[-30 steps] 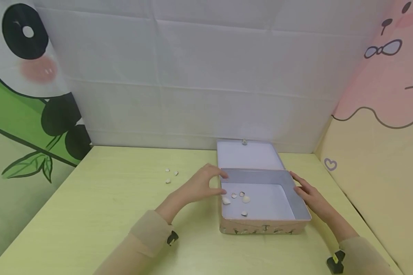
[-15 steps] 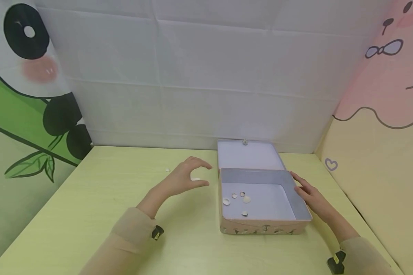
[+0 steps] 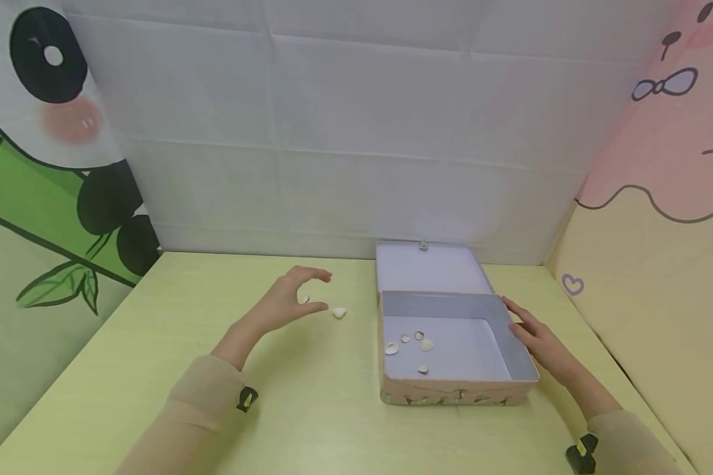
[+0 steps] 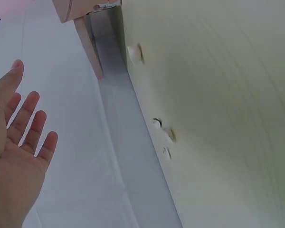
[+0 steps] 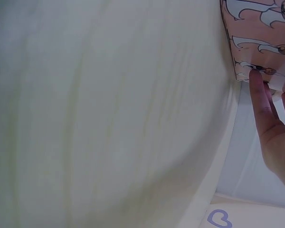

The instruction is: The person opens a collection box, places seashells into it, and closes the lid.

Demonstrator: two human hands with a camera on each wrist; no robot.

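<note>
My left hand [image 3: 276, 302], loose and empty, partly hides one shell [image 3: 305, 299]; my right hand [image 3: 537, 340], fingers straight, touches the box [image 3: 434, 392] with five others [image 3: 426, 345].

There's room along the left edge of the table [image 3: 136, 343]. Near the right edge the box [image 3: 434, 391], its open lid [image 3: 434, 269] and the right hand [image 3: 537, 340] get in the way.

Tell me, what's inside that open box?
Five small shells show inside the box, toward the person's left. Whatever lies tight behind its near wall is covered from view.
</note>
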